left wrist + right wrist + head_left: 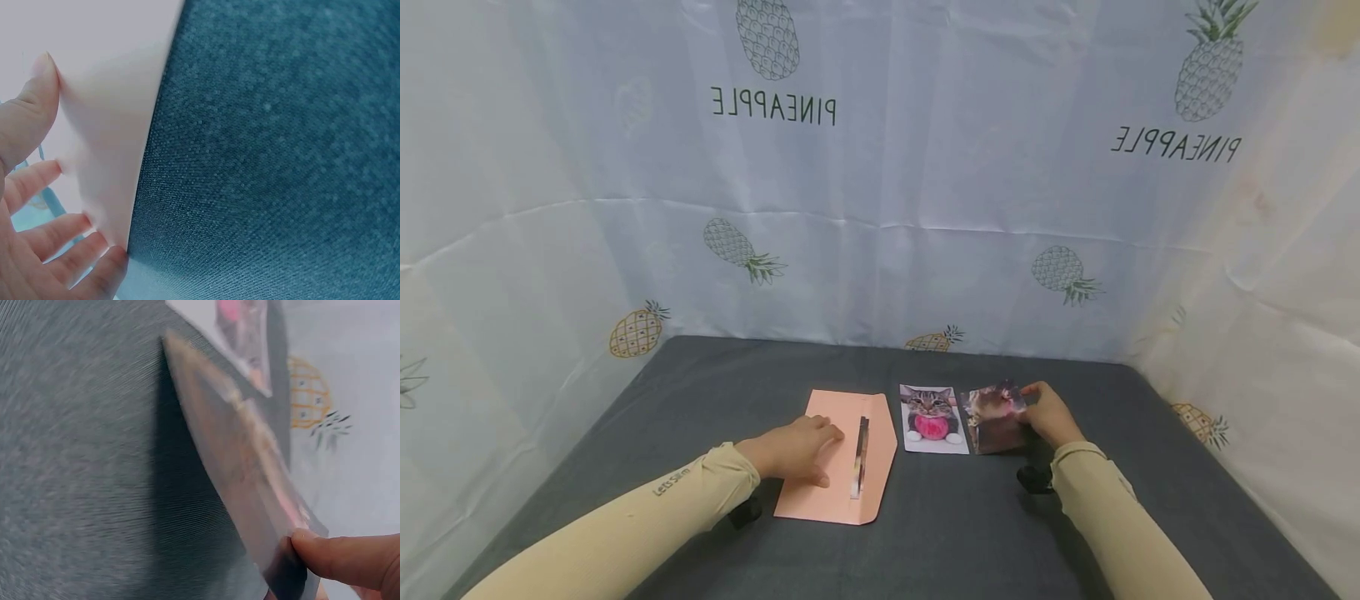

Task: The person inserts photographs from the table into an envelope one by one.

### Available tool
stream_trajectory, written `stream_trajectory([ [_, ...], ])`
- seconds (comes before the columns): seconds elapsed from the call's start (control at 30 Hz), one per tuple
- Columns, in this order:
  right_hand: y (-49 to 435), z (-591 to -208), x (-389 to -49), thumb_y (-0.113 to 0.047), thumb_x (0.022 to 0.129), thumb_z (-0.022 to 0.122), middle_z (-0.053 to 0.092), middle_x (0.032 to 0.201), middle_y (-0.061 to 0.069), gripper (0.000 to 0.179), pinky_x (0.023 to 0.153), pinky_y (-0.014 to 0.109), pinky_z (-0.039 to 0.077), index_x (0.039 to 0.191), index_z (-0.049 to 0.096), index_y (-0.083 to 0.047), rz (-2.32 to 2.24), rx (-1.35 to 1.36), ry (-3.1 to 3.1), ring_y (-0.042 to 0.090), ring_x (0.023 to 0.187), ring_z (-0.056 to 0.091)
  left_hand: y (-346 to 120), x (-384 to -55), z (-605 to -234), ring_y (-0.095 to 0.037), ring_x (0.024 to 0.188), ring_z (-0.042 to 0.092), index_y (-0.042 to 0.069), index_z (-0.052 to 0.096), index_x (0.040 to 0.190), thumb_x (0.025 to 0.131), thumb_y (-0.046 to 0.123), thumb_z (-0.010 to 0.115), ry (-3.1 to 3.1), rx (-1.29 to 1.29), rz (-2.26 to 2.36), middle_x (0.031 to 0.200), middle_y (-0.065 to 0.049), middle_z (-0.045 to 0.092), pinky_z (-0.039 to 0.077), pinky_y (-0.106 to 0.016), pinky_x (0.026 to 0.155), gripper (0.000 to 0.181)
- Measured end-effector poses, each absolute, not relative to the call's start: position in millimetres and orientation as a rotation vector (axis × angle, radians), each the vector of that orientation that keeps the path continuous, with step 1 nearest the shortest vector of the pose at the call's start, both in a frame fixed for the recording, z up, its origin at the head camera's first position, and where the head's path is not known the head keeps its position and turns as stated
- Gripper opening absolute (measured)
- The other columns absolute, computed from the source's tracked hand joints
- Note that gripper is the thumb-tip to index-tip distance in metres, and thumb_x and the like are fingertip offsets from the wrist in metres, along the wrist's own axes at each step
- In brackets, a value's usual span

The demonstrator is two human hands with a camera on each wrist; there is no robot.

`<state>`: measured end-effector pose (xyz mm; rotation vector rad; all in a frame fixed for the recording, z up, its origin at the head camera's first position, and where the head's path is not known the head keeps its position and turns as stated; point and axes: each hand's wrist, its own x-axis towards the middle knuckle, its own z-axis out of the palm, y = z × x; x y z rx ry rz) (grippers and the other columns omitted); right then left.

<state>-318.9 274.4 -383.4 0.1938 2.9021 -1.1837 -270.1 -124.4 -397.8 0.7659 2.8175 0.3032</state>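
Observation:
My left hand [797,450] rests on a salmon-pink envelope [842,400], thumb and fingertips touching its surface with the fingers spread. The envelope's flap lies to the right, and a narrow, picture-coloured strip [860,458] shows beside it; what it belongs to is unclear. My right hand [1052,415] pinches the right edge of a glossy photo card [992,417]. In the right wrist view the card [231,450] is tilted up from the cloth, with the thumb on its face. Just left of it lies a cat photo card [932,417] with a pink round shape.
A dark grey cloth [955,533] covers the table. White curtains [880,167] printed with pineapples stand behind it and along both sides. Black wrist-worn devices [1036,478] sit under the sleeved wrists.

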Motion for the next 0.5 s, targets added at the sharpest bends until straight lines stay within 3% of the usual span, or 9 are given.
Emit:
stream_trajectory([
  [0.1, 272.8, -377.0, -317.1, 0.005, 0.084, 0.06, 0.054, 0.09, 0.019, 0.051, 0.067, 0.034, 0.041, 0.131, 0.04, 0.007, -1.249, 0.175, 2.881, 0.024, 0.075, 0.048, -124.5, -269.9, -397.1, -0.037, 0.132, 0.045, 0.012, 0.056, 0.13, 0.076, 0.031, 0.082, 2.812, 0.758, 0.319, 0.141, -0.017, 0.048, 0.042, -0.049, 0.104, 0.062],
  [0.2, 272.0, -372.2, -314.8, 0.007, 0.087, 0.058, 0.058, 0.085, 0.017, 0.05, 0.063, 0.03, 0.042, 0.133, 0.038, 0.006, -1.307, 0.144, 2.864, 0.017, 0.07, 0.051, -124.7, -269.3, -396.5, -0.037, 0.132, 0.045, 0.011, 0.057, 0.129, 0.076, 0.031, 0.082, 2.811, 0.754, 0.327, 0.141, -0.018, 0.048, 0.042, -0.049, 0.104, 0.062],
  [0.33, 270.9, -365.6, -311.6, 0.007, 0.089, 0.059, 0.066, 0.097, 0.026, 0.051, 0.062, 0.027, 0.046, 0.135, 0.036, 0.006, -1.389, 0.081, 2.828, 0.011, 0.069, 0.058, -124.8, -268.8, -396.2, -0.036, 0.131, 0.046, 0.011, 0.057, 0.129, 0.075, 0.03, 0.083, 2.811, 0.758, 0.331, 0.14, -0.017, 0.049, 0.043, -0.048, 0.103, 0.062],
  [0.5, 267.2, -357.2, -309.7, 0.002, 0.091, 0.061, 0.063, 0.107, 0.031, 0.054, 0.065, 0.029, 0.047, 0.139, 0.036, 0.002, -1.418, 0.054, 2.818, 0.013, 0.073, 0.06, -124.8, -269.4, -398.1, -0.035, 0.13, 0.047, 0.012, 0.057, 0.129, 0.076, 0.031, 0.082, 2.817, 0.762, 0.319, 0.14, -0.016, 0.049, 0.044, -0.047, 0.102, 0.062],
])
